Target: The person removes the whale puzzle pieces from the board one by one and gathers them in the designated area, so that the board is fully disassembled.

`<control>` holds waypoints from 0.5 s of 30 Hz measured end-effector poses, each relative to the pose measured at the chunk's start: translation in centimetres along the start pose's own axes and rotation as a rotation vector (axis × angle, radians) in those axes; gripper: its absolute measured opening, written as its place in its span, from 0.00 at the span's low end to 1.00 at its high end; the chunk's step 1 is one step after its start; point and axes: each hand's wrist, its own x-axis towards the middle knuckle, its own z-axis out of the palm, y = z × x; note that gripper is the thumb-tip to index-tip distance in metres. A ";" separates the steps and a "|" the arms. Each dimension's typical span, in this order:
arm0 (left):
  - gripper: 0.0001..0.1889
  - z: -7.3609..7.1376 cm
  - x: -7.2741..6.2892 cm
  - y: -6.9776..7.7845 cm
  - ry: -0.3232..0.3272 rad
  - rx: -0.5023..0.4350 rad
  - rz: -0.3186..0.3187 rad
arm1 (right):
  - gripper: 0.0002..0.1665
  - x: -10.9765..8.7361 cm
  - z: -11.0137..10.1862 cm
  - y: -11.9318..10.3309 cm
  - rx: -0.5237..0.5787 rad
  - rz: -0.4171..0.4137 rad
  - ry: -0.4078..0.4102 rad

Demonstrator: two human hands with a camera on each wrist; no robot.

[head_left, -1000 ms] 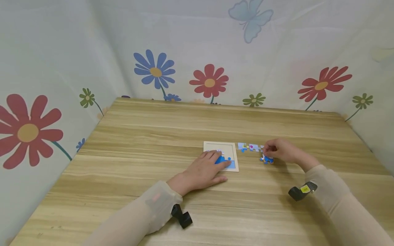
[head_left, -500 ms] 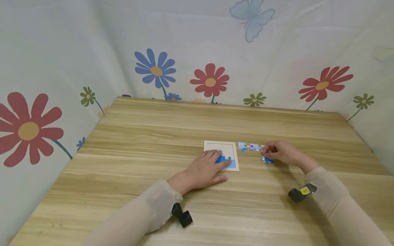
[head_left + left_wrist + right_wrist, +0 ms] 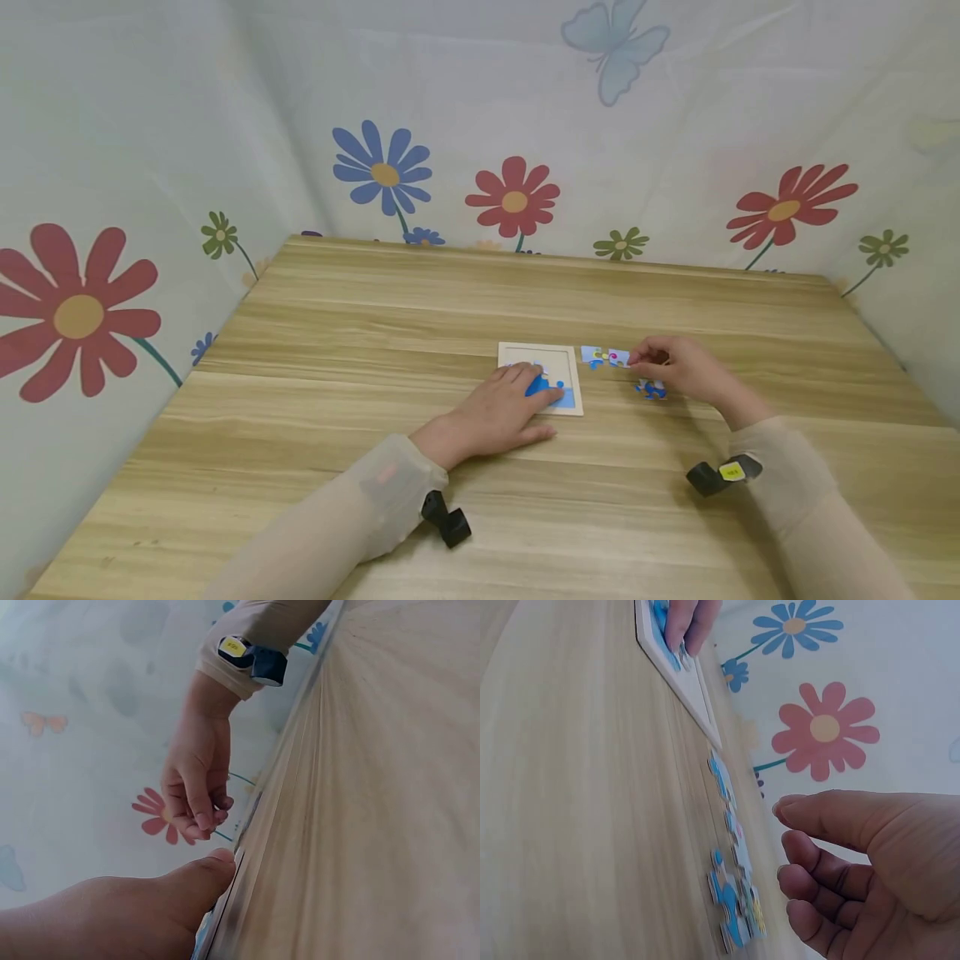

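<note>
My left hand (image 3: pixel 501 413) rests, fingers spread, on a square puzzle board (image 3: pixel 577 383) with a pale raised frame. Blue puzzle pieces (image 3: pixel 560 398) fill its lower part, partly hidden under the fingers. To the right, my right hand (image 3: pixel 686 367) hovers beside loose puzzle pieces (image 3: pixel 600 357). In the right wrist view the thumb (image 3: pixel 829 814) stands apart from the bent fingers, and nothing shows between them. Below this hand lies a blue-and-white puzzle piece (image 3: pixel 650 389). The right wrist view has several loose pieces (image 3: pixel 731 904) flat on the table in a short cluster.
The wood-grain table (image 3: pixel 405 308) extends around the board. A white curtain (image 3: pixel 247 100) printed with flowers and a butterfly hangs behind it. Black wrist cameras (image 3: pixel 446 518) sit on both sleeves.
My right hand has shifted slightly left, over toward the upper row of loose pieces, its fingertips now at the end of that row. My left hand stays on the board.
</note>
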 end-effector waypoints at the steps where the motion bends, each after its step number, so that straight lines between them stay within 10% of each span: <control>1: 0.29 0.0 0.0 0.0 -0.001 -0.001 0.001 | 0.05 0.1 0.1 -0.1 0.000 -0.001 0.004; 15: 0.29 -0.9 -0.4 0.3 0.006 0.060 0.005 | 0.07 1.3 1.4 -2.5 0.037 -0.035 0.033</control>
